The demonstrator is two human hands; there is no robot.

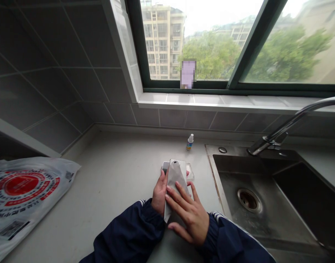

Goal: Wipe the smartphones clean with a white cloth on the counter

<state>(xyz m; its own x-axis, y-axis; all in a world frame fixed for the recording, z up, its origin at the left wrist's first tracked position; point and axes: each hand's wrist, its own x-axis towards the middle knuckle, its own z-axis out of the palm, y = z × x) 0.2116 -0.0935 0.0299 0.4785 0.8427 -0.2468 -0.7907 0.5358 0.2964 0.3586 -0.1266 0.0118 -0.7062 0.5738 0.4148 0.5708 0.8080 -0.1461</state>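
My left hand (159, 191) holds a pale smartphone (182, 165) from below, tilted above the counter, with a small round camera spot at its top. A thin grey cloth (174, 179) lies over the phone's face. Spread flat across that cloth, my right hand (191, 215) presses it with its fingertips, the thumb apart. Behind the phone, partly hidden, lie a dark-screened flat device (165, 166) and a clear phone case (191, 172). Farther back stands a small white spray bottle (189, 142) with a blue and yellow label.
A steel sink (266, 226) with a curved tap (288, 122) is on the right. On the left lies a white plastic bag (27, 197) with red print. The pale counter (112, 171) runs under a tiled sill (211, 100) and a window.
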